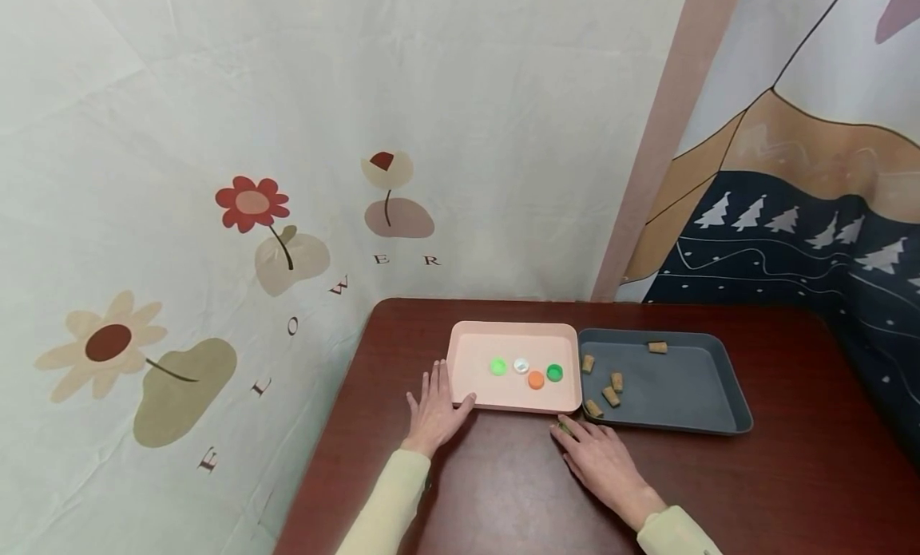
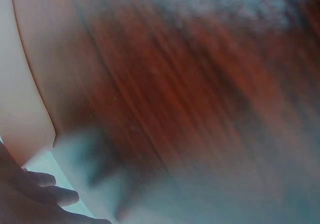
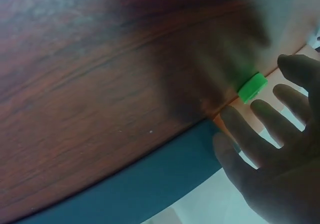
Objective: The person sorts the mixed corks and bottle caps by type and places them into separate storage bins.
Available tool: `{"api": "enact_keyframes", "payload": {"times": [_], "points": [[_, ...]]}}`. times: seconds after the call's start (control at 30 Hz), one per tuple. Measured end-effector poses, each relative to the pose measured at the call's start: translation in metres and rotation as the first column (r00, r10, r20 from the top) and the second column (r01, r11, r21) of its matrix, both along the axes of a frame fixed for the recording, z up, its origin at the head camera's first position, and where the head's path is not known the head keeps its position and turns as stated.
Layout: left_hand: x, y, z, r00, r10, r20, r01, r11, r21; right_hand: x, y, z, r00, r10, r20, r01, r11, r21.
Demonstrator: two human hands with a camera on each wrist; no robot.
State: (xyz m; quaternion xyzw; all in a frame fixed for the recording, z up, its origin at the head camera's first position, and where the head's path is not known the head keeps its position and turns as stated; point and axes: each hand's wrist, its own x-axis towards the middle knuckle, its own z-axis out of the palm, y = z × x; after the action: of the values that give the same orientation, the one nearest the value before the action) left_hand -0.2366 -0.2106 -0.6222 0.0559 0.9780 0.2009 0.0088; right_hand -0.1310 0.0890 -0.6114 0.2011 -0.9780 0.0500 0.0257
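My left hand rests at the left front corner of the pink tray, fingers extended along its left side, thumb at the front rim. In the left wrist view its fingers show dark at the lower left. My right hand reaches low over the table in front of the trays. Near its fingertips is a green bottle cap, partly covered in the head view. The fingers look spread and loosely extended beside the cap. Inside the pink tray lie a lime cap, a white cap, an orange cap and a dark green cap.
A dark grey tray stands right against the pink one. Several corks lie in it, mostly along its left side, with one cork near the back rim. The brown table meets a printed curtain behind.
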Motion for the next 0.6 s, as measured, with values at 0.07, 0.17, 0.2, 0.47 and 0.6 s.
{"api": "enact_keyframes", "payload": {"times": [0.07, 0.17, 0.2, 0.47, 0.6], "points": [[-0.0004, 0.0004, -0.0002, 1.0, -0.001, -0.001, 0.001, 1.0, -0.003, 0.0003, 0.0013, -0.0013, 1.0, -0.003, 0.0, 0.003, 1.0, 0.01], [-0.0005, 0.0015, 0.0009, 1.0, -0.001, 0.008, 0.001, 1.0, -0.006, 0.0007, 0.003, -0.0028, 1.0, 0.0, -0.005, 0.0, 1.0, 0.024], [-0.0005, 0.0018, 0.0013, 1.0, -0.001, 0.01, 0.001, 1.0, -0.008, 0.001, 0.0035, -0.003, 1.0, 0.001, -0.006, -0.001, 1.0, 0.027], [-0.0005, 0.0025, 0.0029, 1.0, 0.002, 0.021, -0.002, 1.0, -0.006, 0.0028, 0.0057, -0.0018, 1.0, 0.009, 0.006, -0.01, 0.999, 0.036], [-0.0007, 0.0022, 0.0018, 1.0, 0.002, 0.021, -0.002, 1.0, -0.008, 0.0032, 0.0057, -0.0012, 1.0, 0.018, -0.001, -0.017, 0.999, 0.04]]}}
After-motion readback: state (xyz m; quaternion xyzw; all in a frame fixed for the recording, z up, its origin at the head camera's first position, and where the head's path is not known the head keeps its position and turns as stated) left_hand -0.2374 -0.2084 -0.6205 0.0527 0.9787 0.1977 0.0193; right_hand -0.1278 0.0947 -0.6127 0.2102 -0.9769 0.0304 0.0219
